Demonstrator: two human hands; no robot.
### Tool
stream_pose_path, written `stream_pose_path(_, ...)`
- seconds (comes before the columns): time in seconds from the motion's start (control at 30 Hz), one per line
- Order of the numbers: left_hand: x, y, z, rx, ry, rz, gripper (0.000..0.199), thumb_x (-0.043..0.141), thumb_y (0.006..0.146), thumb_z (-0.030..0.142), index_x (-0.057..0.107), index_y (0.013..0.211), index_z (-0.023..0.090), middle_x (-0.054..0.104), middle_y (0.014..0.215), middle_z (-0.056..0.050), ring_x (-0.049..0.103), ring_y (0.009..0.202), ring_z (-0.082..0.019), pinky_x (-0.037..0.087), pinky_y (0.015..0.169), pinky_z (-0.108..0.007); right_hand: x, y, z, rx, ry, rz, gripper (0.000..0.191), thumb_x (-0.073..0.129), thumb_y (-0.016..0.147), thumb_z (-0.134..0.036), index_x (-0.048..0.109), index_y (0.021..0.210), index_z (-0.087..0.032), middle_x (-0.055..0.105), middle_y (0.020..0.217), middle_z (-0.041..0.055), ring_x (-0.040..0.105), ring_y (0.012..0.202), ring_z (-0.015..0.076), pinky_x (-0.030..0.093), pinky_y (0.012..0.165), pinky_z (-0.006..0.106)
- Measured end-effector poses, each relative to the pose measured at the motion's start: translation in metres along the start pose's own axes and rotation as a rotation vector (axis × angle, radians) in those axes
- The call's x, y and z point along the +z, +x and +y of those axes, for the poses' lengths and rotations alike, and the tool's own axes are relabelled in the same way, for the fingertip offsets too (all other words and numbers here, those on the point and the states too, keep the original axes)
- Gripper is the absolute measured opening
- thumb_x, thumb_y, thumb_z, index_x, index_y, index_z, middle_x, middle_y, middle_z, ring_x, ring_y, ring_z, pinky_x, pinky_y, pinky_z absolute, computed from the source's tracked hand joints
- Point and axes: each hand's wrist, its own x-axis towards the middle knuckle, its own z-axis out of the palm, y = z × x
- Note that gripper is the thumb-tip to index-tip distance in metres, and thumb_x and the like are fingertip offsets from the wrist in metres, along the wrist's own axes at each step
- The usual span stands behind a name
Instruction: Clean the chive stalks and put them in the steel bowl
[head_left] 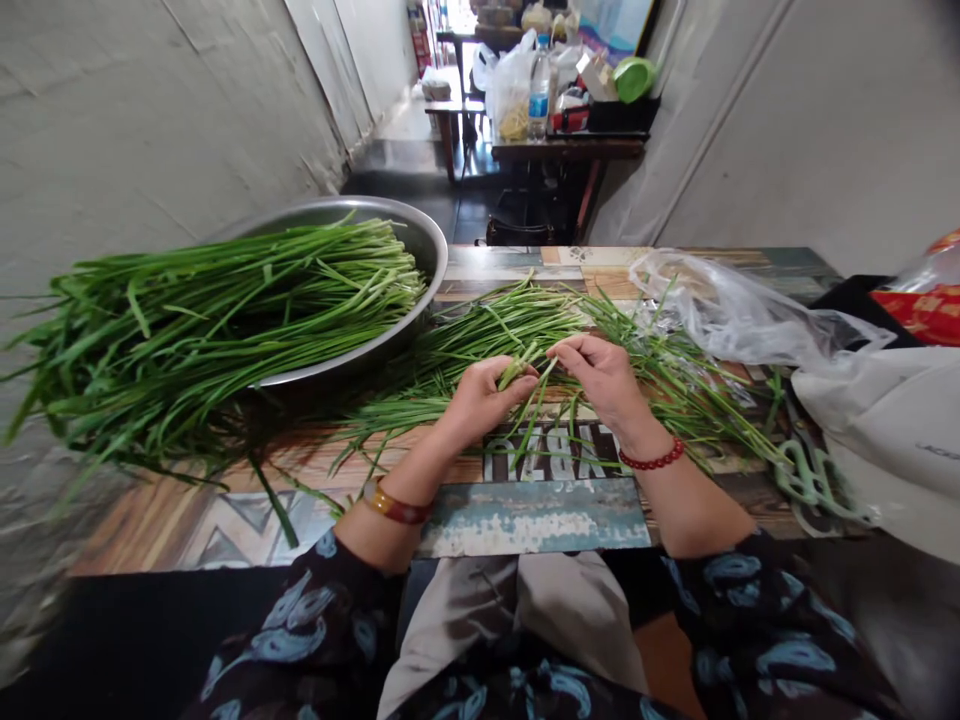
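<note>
My left hand point(486, 398) is closed around a small bunch of garlic chives point(520, 366), their pale cut ends pointing up and to the right. Thumb and fingers of my right hand point(596, 375) pinch a pale chive stalk point(550, 368) just beside that bunch. Behind both hands a loose pile of chives point(517, 315) lies across the patterned wooden table point(540, 515). More thin stalks and scraps point(694, 400) are spread to the right of my right hand. On the left, a wide metal basin point(437, 270) holds a large heap of chives point(247, 300) that hangs over its rim.
A clear plastic bag point(735, 300) lies at the table's back right. Green-handled scissors point(814, 480) rest near the right edge beside a white bag point(892, 440). Further back, another table point(570, 150) carries a water bottle point(539, 90) and bags. Walls stand on both sides.
</note>
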Motion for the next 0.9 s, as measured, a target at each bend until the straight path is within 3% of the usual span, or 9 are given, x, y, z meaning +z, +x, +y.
stream_pose_path(0.17,0.002,-0.001,-0.001,-0.012,0.032,-0.035,0.025,0.064,0.081,0.036,0.066,0.068,0.015,0.059,0.064,0.000,0.052,0.064,-0.013,0.040,0.062,-0.025,0.004,0.000,0.003,-0.004,-0.018,0.022,0.031,0.066,0.084,-0.051,0.073,0.083,-0.021,0.069,0.078,0.0009,0.059,0.072,0.0143,0.047,0.069,0.028)
stream_pose_path(0.3,0.000,-0.001,-0.002,-0.063,-0.002,0.000,0.025,0.062,0.081,0.037,0.066,0.070,0.015,0.059,0.065,0.000,0.050,0.062,-0.012,0.039,0.059,-0.024,-0.002,0.002,0.004,0.065,0.075,0.157,0.036,0.060,0.086,-0.056,0.070,0.085,-0.021,0.066,0.078,0.0012,0.055,0.065,0.0119,0.045,0.060,0.025)
stream_pose_path(0.37,-0.001,-0.001,-0.001,-0.079,0.013,-0.006,0.024,0.063,0.080,0.037,0.065,0.069,0.015,0.058,0.063,0.000,0.049,0.061,-0.012,0.038,0.057,-0.024,-0.002,0.002,0.003,0.073,0.080,0.109,0.037,0.061,0.086,-0.057,0.070,0.088,-0.021,0.065,0.077,0.0011,0.055,0.065,0.0114,0.045,0.059,0.024)
stream_pose_path(0.47,0.000,0.000,0.001,-0.083,0.013,-0.007,0.024,0.064,0.079,0.035,0.064,0.067,0.014,0.057,0.061,0.001,0.048,0.060,-0.011,0.037,0.057,-0.023,0.002,0.000,-0.001,0.045,0.003,-0.108,0.034,0.070,0.079,-0.051,0.071,0.091,-0.020,0.066,0.077,0.0004,0.056,0.066,0.0122,0.045,0.060,0.024)
stream_pose_path(0.53,0.000,0.000,0.000,-0.081,-0.005,-0.001,0.025,0.065,0.078,0.036,0.062,0.065,0.014,0.056,0.061,0.002,0.047,0.059,-0.011,0.037,0.057,-0.023,0.006,-0.002,-0.003,0.002,-0.070,-0.184,0.028,0.071,0.079,-0.047,0.071,0.087,-0.020,0.067,0.076,0.0007,0.057,0.066,0.0129,0.045,0.061,0.025)
stream_pose_path(0.7,0.001,0.001,-0.006,-0.069,-0.023,-0.046,0.027,0.066,0.078,0.038,0.061,0.067,0.014,0.052,0.062,0.002,0.045,0.061,-0.011,0.036,0.059,-0.023,0.013,-0.004,-0.005,-0.051,-0.169,-0.132,0.025,0.066,0.083,-0.044,0.071,0.080,-0.020,0.069,0.073,0.0016,0.058,0.065,0.0142,0.043,0.063,0.027)
stream_pose_path(0.9,-0.001,0.002,-0.008,0.001,0.035,-0.129,0.036,0.060,0.084,0.043,0.053,0.061,0.016,0.047,0.062,0.002,0.043,0.062,-0.012,0.037,0.061,-0.025,0.015,-0.003,-0.005,-0.082,-0.122,-0.111,0.042,0.058,0.087,-0.055,0.063,0.065,-0.020,0.062,0.065,0.0001,0.055,0.064,0.0136,0.043,0.063,0.028)
